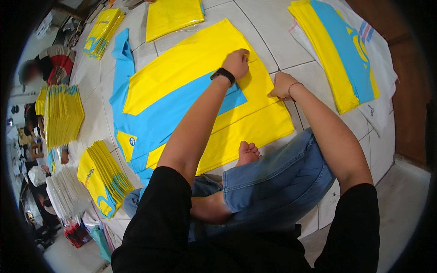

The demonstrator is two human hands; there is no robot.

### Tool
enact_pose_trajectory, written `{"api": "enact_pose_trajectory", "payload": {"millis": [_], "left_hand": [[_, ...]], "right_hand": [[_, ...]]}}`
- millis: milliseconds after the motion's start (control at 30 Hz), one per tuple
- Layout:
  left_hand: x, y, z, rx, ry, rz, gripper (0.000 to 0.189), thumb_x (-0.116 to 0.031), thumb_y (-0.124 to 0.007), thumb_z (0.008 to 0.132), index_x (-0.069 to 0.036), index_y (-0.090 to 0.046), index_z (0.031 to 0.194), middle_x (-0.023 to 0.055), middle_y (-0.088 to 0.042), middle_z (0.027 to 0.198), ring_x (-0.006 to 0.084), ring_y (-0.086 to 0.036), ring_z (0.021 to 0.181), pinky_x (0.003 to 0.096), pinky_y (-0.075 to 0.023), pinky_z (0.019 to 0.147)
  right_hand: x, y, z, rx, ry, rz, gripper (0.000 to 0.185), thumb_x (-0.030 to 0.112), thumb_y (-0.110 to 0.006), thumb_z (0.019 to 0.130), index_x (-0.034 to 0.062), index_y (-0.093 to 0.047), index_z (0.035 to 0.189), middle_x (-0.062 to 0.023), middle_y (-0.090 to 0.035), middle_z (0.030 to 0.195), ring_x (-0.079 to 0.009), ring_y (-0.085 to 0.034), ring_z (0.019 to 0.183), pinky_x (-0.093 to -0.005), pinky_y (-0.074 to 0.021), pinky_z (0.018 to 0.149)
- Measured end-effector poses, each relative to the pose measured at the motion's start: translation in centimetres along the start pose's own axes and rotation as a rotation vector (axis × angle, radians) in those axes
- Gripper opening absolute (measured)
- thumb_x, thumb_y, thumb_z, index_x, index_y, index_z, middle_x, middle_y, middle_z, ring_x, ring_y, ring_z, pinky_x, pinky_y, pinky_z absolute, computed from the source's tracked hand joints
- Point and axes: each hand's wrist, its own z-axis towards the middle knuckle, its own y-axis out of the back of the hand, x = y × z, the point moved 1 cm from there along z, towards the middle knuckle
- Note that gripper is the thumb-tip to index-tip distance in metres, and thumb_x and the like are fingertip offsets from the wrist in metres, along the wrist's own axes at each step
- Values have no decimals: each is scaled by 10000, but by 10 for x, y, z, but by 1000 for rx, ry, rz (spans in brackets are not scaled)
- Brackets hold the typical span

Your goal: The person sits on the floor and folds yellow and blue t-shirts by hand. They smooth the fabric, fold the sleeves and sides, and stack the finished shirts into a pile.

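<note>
A yellow and light-blue shirt (191, 58) is spread on the tiled floor in front of my crossed legs, with its hem towards the right. My left hand (237, 65), a dark watch on its wrist, lies on the yellow cloth near the upper part of the hem. Its fingers are bent there; whether they pinch the cloth is not clear. At the middle of the hem, my right hand (284, 85), with a thin bracelet at the wrist, grips the edge between thumb and finger. Blue sleeve cloth (122, 78) trails off at the shirt's left side.
Folded yellow and blue shirts (344, 61) lie on a white woven sack (379, 68) at right. A bagged yellow garment (174, 17) sits beyond. Leftward are stacks of packed shirts (65, 112), another row (102, 177), white plastic packs (68, 191) and a bent-over person (56, 63).
</note>
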Motion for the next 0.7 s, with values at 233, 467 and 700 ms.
{"api": "enact_pose_trajectory", "payload": {"millis": [233,467,700], "left_hand": [[-25,23,46,147,656,-472,313,-221,-612,944,84,-672,979,205,-741,916,268,-749,711,366,-639,643],[-60,39,49,97,695,-224,582,-438,-706,911,121,-637,1057,226,-734,947,295,-756,727,374,-651,619],[-13,41,59,-122,692,-127,396,-278,-675,876,96,-677,1005,218,-740,946,319,-749,674,384,-633,584]], "right_hand": [[1,9,14,92,-36,139,250,170,-784,826,-29,-650,758,-143,-695,705,-231,-696,593,-364,-548,535],[25,-28,15,-167,389,-127,295,235,-725,837,-3,-699,1008,-221,-719,1022,-373,-703,973,-443,-565,836],[45,-39,-5,-60,327,-148,346,201,-740,806,-9,-698,1078,-239,-708,1114,-385,-698,1024,-434,-567,906]]}}
